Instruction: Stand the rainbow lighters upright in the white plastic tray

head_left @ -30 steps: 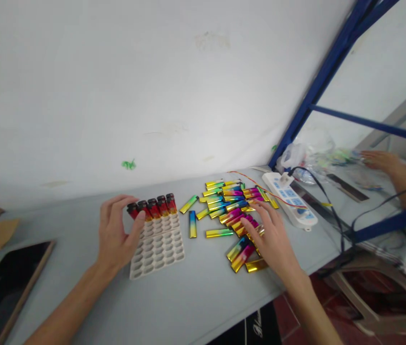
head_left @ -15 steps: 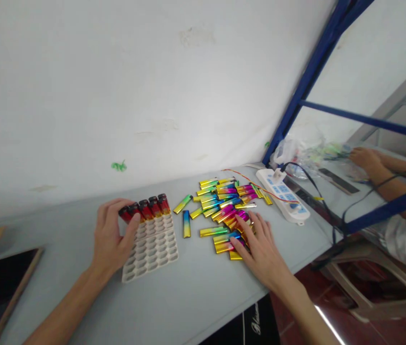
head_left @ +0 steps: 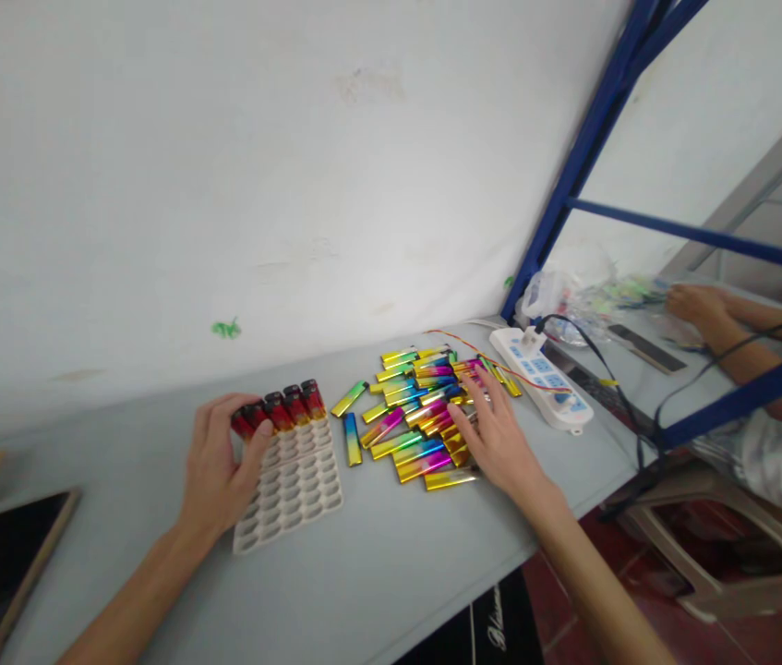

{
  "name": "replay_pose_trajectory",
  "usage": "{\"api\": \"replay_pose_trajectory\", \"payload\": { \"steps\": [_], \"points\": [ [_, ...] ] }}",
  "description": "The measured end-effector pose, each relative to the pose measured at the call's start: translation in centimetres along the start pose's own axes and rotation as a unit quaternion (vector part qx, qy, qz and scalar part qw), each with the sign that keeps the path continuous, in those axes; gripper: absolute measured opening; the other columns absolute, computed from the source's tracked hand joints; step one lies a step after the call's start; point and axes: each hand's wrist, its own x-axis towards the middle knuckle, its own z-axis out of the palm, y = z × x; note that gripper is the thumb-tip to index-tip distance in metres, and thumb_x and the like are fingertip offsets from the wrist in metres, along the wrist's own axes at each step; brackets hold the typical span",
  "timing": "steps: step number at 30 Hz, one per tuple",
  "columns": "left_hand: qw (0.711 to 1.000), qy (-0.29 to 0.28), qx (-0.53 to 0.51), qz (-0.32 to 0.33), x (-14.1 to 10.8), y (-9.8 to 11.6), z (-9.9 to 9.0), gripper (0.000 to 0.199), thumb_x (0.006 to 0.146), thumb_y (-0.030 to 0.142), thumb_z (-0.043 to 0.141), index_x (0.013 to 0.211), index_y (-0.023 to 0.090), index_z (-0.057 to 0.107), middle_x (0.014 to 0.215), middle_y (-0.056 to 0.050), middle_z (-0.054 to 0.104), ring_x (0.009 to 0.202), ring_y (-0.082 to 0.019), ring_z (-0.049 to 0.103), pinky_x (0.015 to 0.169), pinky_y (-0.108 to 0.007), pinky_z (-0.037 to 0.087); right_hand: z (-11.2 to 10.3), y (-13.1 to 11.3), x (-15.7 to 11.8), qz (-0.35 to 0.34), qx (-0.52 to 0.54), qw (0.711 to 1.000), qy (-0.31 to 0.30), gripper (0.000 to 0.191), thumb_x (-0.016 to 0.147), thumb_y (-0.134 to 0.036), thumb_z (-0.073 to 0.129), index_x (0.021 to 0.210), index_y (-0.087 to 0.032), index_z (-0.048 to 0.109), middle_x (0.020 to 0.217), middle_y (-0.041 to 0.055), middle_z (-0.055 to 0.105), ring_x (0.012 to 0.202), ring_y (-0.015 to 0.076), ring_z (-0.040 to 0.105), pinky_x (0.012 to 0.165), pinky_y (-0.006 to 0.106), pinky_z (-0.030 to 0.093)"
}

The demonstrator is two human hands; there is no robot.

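A pale tray with rows of oval slots (head_left: 294, 489) lies on the grey table, and several red lighters with black tops (head_left: 297, 405) stand in its far row. My left hand (head_left: 221, 462) is closed round the left end of that row, thumb against the lighters and fingers behind. To the right is a loose pile of shiny metallic lighters (head_left: 408, 392) in yellow, green, blue and pink. Over the pile's right side, my right hand (head_left: 498, 429) has its fingers spread and touches the lighters. Whether it grips one is not visible; it seems to hold nothing.
A white power strip (head_left: 541, 377) with plugged-in cables lies right of the pile. Blue metal posts (head_left: 588, 148) rise behind it. Another person's forearms (head_left: 729, 323) rest at the far right. A dark phone or tablet (head_left: 6, 554) lies at the left edge.
My right hand has moved slightly away from me over the pile. Several metallic lighters have shifted left and spread out, one pink and yellow one now near the blue one.
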Motion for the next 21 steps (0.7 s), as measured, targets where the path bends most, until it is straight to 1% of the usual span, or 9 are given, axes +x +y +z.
{"api": "replay_pose_trajectory", "payload": {
  "steps": [3,5,6,9,12,15,17,18,21],
  "points": [
    [1.000,-0.002,-0.004,-0.003,0.0,0.1,-0.1,0.029,0.099,0.040,0.054,0.122,0.023,0.056,0.115,-0.012,0.062,0.111,-0.033,0.060,0.099,-0.052,0.051,0.5,1.7,1.9,-0.010,-0.004,0.999,-0.053,0.066,0.109,-0.056,0.035,0.162,-0.017,0.038,0.170,0.0165,0.032,0.159,0.0304,0.025,0.128,0.058,0.026],
    [1.000,-0.001,-0.005,-0.001,0.0,0.2,-0.1,0.029,0.099,0.040,0.054,0.122,0.023,0.056,0.115,-0.012,0.062,0.111,-0.033,0.060,0.099,-0.052,0.051,0.9,2.1,2.3,-0.009,-0.012,0.996,-0.087,0.069,0.109,-0.057,0.033,0.162,-0.013,0.037,0.169,0.0175,0.034,0.159,0.0308,0.027,0.128,0.058,0.024],
    [1.000,-0.001,-0.005,0.001,0.0,0.1,-0.2,0.029,0.099,0.040,0.054,0.122,0.023,0.056,0.114,-0.012,0.062,0.110,-0.033,0.060,0.099,-0.052,0.051,0.9,2.1,2.2,-0.009,-0.016,0.995,-0.093,0.070,0.109,-0.058,0.033,0.162,-0.013,0.037,0.169,0.0176,0.035,0.159,0.0309,0.027,0.128,0.058,0.024],
    [1.000,-0.002,-0.006,0.001,0.0,0.0,-0.2,0.029,0.098,0.040,0.054,0.122,0.024,0.056,0.114,-0.011,0.062,0.111,-0.033,0.060,0.100,-0.052,0.051,0.6,1.5,1.3,-0.012,-0.022,0.997,-0.077,0.067,0.109,-0.056,0.034,0.158,-0.013,0.045,0.165,0.0174,0.042,0.156,0.0309,0.033,0.127,0.057,0.028],
    [1.000,-0.006,-0.005,0.000,-0.1,-0.1,-0.1,0.029,0.098,0.040,0.054,0.122,0.023,0.056,0.115,-0.012,0.062,0.111,-0.033,0.061,0.099,-0.052,0.051,-0.4,0.9,0.6,-0.016,-0.012,0.998,-0.055,0.058,0.109,-0.052,0.038,0.150,-0.016,0.056,0.155,0.0166,0.055,0.147,0.0301,0.047,0.124,0.055,0.037],
    [1.000,-0.012,-0.003,0.001,-0.1,-0.1,-0.1,0.030,0.099,0.040,0.054,0.123,0.022,0.056,0.117,-0.013,0.061,0.110,-0.033,0.061,0.099,-0.052,0.051,-1.2,1.2,0.8,-0.014,0.007,1.000,-0.025,0.050,0.109,-0.048,0.041,0.140,-0.018,0.064,0.142,0.0152,0.066,0.134,0.0289,0.059,0.118,0.053,0.045],
    [1.000,-0.013,-0.002,-0.002,-0.2,-0.1,-0.2,0.031,0.099,0.041,0.054,0.123,0.022,0.056,0.117,-0.013,0.061,0.111,-0.033,0.061,0.099,-0.052,0.051,-1.3,1.9,0.9,-0.006,0.011,1.000,-0.005,0.049,0.108,-0.048,0.042,0.136,-0.017,0.067,0.142,0.0161,0.065,0.133,0.0294,0.060,0.118,0.053,0.046],
    [1.000,-0.013,-0.002,-0.004,-0.2,-0.1,-0.2,0.031,0.099,0.041,0.054,0.123,0.022,0.056,0.117,-0.013,0.061,0.111,-0.034,0.061,0.100,-0.053,0.050,-1.3,2.3,1.0,-0.004,0.012,1.000,-0.006,0.050,0.108,-0.048,0.042,0.137,-0.016,0.067,0.144,0.0167,0.064,0.136,0.0297,0.058,0.119,0.053,0.045],
    [1.000,-0.011,-0.003,-0.009,-0.2,-0.2,-0.2,0.031,0.098,0.042,0.054,0.123,0.023,0.057,0.116,-0.012,0.062,0.111,-0.034,0.061,0.100,-0.053,0.050,-1.0,3.6,0.6,-0.002,0.013,0.999,-0.032,0.054,0.108,-0.050,0.040,0.141,-0.014,0.063,0.149,0.0176,0.060,0.143,0.0299,0.053,0.122,0.055,0.041]
  ]
}}
